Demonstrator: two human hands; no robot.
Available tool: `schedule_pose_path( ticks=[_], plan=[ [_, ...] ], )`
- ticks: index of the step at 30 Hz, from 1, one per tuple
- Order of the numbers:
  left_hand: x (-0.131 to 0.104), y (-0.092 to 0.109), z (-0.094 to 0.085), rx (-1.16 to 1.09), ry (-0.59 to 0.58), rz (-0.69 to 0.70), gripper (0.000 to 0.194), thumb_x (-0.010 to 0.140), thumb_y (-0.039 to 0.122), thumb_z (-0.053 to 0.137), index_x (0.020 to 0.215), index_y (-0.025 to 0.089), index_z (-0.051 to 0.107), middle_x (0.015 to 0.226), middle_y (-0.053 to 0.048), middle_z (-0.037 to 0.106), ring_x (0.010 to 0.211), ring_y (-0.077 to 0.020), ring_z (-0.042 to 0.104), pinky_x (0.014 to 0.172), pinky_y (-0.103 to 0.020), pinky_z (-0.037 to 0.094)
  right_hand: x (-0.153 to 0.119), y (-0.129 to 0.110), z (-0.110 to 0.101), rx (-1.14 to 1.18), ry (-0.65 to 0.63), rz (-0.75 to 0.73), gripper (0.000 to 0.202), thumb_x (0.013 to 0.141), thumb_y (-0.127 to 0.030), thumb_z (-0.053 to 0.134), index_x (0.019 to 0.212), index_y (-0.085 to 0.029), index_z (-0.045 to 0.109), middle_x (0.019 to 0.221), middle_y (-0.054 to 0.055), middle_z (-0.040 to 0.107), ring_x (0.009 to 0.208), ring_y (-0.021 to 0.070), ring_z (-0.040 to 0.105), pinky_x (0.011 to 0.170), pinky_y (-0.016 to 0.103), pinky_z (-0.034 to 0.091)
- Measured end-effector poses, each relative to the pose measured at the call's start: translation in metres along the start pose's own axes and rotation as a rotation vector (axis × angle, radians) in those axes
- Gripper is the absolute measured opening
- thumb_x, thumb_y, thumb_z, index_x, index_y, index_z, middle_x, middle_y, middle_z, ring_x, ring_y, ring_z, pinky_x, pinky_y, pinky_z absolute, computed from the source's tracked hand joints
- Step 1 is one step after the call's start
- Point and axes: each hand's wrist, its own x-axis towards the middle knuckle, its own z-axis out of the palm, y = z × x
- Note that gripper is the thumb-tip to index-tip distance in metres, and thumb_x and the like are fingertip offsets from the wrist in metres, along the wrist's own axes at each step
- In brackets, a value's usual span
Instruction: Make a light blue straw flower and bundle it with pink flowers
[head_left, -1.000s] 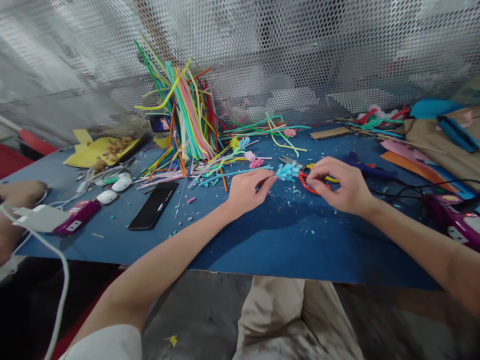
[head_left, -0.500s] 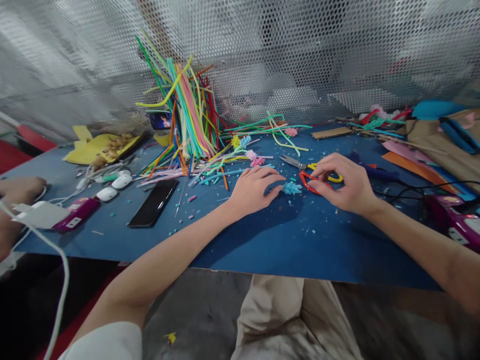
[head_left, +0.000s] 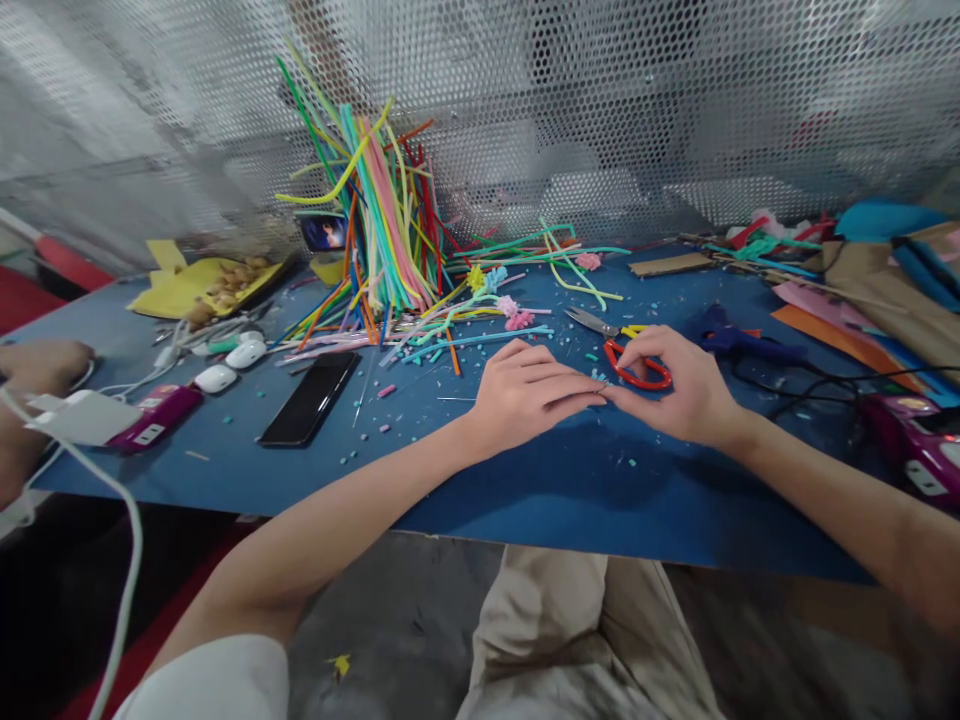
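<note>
Blue counter (head_left: 510, 500) | left hand (head_left: 529, 393) and right hand (head_left: 679, 385) meeting at fingertips, can't tell if they're gripping anything | scissors (head_left: 592, 322) lying beyond, right hand partly covering them | wire (head_left: 456, 399) showing beside left hand

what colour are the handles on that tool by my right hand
The handles are red and yellow, clearest in the head view.

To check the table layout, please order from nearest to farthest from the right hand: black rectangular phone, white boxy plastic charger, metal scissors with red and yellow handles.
1. Scissors, beside the right hand.
2. Phone, well to the left.
3. Charger, at the far left.
</note>
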Motion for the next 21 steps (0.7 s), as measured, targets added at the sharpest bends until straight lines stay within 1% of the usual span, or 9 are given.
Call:
schedule_pose_path(
  ticks=[3, 7, 12, 16, 18, 21],
  plan=[
    [0.0011, 0.0007, -0.0001, -0.004, -0.058, -0.079, 0.019, 0.096, 0.046, 0.065, 0.095, 0.033, 0.079, 0.088, 0.004, 0.080, 0.072, -0.0116, 0.066, 0.070, -0.030, 0.041, -0.0006, 0.0001, 0.0008, -0.008, 0.008, 0.013, 0.025, 0.085, -0.034, 0.075, 0.099, -0.028, 0.055, 0.071, -0.002, 0.054, 0.066, 0.0181, 0.054, 0.068, 0.036, 0.048],
    [0.0023, 0.0007, 0.0009, -0.003, -0.083, -0.121, 0.023, 0.096, 0.047, 0.064, 0.089, 0.030, 0.079, 0.086, 0.002, 0.080, 0.071, -0.0124, 0.067, 0.070, -0.031, 0.042, -0.0013, 0.0005, 0.0019, -0.034, 0.005, 0.012, 0.022, 0.086, -0.033, 0.073, 0.100, -0.028, 0.056, 0.071, -0.001, 0.055, 0.069, 0.0202, 0.057, 0.070, 0.038, 0.049],
    [0.0032, -0.0007, 0.0013, -0.028, -0.136, -0.112, 0.020, 0.096, 0.042, 0.063, 0.089, 0.028, 0.076, 0.088, 0.003, 0.080, 0.073, -0.0123, 0.068, 0.074, -0.032, 0.042, -0.0011, 0.0019, 0.0037, -0.039, -0.021, -0.003, 0.024, 0.087, -0.033, 0.072, 0.105, -0.028, 0.058, 0.074, 0.000, 0.058, 0.073, 0.0209, 0.059, 0.074, 0.039, 0.050],
    [0.0055, 0.0008, -0.0001, -0.042, -0.127, -0.123, 0.016, 0.095, 0.034, 0.063, 0.086, 0.026, 0.073, 0.083, 0.004, 0.079, 0.071, -0.0119, 0.067, 0.072, -0.031, 0.040, -0.0008, 0.0029, 0.0045, -0.011, -0.026, 0.009, 0.026, 0.087, -0.032, 0.072, 0.109, -0.027, 0.058, 0.077, 0.001, 0.060, 0.075, 0.0208, 0.060, 0.076, 0.039, 0.050],
    [0.0061, 0.0015, -0.0005, -0.076, -0.137, -0.111, 0.014, 0.093, 0.030, 0.062, 0.084, 0.024, 0.071, 0.081, 0.004, 0.077, 0.071, -0.0112, 0.067, 0.072, -0.030, 0.041, -0.0004, 0.0037, 0.0041, 0.002, -0.060, -0.010, 0.025, 0.088, -0.032, 0.071, 0.109, -0.026, 0.059, 0.080, 0.001, 0.063, 0.075, 0.0198, 0.061, 0.075, 0.038, 0.050],
    [0.0050, 0.0007, -0.0003, -0.131, -0.206, -0.091, 0.011, 0.091, 0.025, 0.061, 0.084, 0.023, 0.069, 0.082, 0.004, 0.076, 0.074, -0.0107, 0.068, 0.073, -0.028, 0.041, 0.0006, 0.0054, 0.0024, 0.007, -0.141, -0.066, 0.019, 0.090, -0.032, 0.069, 0.106, -0.025, 0.061, 0.087, 0.003, 0.068, 0.075, 0.0187, 0.061, 0.074, 0.036, 0.048]
  ],
)
